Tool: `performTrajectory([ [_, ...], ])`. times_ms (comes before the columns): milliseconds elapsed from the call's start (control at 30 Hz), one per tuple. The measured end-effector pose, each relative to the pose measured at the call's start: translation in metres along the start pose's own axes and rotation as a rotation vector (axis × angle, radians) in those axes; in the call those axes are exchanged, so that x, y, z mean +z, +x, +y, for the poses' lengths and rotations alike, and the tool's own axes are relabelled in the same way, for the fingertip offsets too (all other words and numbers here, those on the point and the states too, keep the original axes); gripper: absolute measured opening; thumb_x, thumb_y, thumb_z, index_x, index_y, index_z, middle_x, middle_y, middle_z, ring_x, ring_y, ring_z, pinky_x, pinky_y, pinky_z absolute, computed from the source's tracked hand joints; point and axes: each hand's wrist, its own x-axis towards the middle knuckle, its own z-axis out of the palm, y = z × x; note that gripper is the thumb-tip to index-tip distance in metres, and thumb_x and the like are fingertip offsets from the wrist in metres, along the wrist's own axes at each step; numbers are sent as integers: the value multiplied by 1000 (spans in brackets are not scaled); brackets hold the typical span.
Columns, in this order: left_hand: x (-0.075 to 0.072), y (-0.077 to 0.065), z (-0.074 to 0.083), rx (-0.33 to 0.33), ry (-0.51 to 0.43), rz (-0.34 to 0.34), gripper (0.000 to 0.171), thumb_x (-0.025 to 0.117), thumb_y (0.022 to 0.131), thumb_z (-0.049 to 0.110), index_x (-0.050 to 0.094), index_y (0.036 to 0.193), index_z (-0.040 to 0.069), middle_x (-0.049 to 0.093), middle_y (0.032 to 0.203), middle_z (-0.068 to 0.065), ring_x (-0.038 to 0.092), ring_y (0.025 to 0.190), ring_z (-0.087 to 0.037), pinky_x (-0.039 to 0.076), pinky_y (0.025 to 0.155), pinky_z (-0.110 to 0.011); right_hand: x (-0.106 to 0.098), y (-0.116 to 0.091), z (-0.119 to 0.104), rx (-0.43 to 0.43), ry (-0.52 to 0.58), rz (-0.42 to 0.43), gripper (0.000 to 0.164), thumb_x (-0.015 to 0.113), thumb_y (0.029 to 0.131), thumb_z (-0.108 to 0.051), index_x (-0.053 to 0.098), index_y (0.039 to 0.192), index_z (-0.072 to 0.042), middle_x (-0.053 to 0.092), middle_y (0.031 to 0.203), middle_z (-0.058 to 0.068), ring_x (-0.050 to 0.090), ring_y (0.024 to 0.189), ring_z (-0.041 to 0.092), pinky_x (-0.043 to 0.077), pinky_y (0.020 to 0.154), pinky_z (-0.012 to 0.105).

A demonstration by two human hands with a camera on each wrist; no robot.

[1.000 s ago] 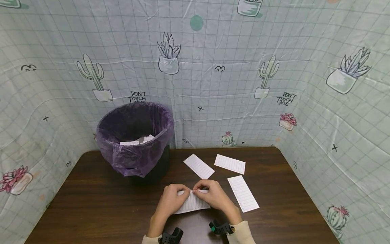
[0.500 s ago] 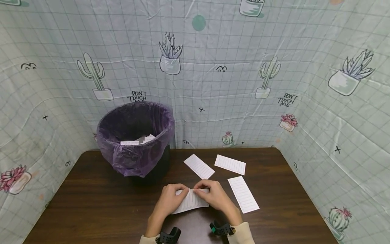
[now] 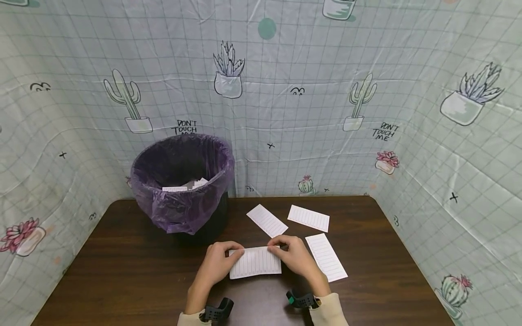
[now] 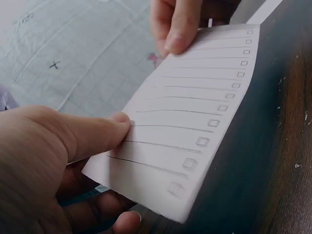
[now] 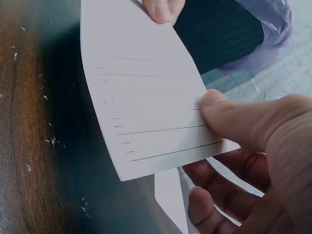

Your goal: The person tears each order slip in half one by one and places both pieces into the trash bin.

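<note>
At L of desk, w/ purple bag lining bin, paper slips inside. Then pinching lined card above desk: w/ L hand at L end, thumb on top; w/ R hand nr R end, likewise.

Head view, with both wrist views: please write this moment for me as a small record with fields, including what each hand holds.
held paper: white, printed with lines and a row of small boxes
left hand: pinches its left end
right hand: pinches its right end
loose papers: three, lined, lying beyond or to the right
bin: dark, with purple liner, white papers inside
table: dark brown
backdrop: grid cloth with drawn plants
</note>
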Motion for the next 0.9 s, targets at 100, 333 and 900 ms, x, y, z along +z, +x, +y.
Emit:
performTrajectory([
  [100, -1, 0, -1, 0, -3, 8, 7, 74, 93, 12, 81, 91, 13, 78, 90, 1, 57, 72, -5, 46, 65, -22, -1, 0, 1, 13, 12, -28, 5, 75, 94, -13, 78, 94, -9, 77, 92, 5, 60, 75, -1, 52, 69, 21],
  [333, -2, 0, -4, 12, -7, 20, 5, 77, 91, 13, 82, 91, 14, 78, 90, 2, 61, 74, -5, 49, 67, -22, -3, -1, 1, 34, 6, -33, 4, 75, 94, -15, 78, 93, -13, 77, 91, 1, 61, 76, -1, 52, 70, 21],
  [900, -5, -1, -6, 10, -10, 27, 7, 76, 91, 10, 81, 89, 15, 78, 87, 5, 65, 77, -6, 52, 70, -24, -5, -2, 0, 37, 2, -28, 5, 74, 95, -14, 77, 94, -11, 76, 92, 2, 62, 76, 0, 52, 70, 21],
])
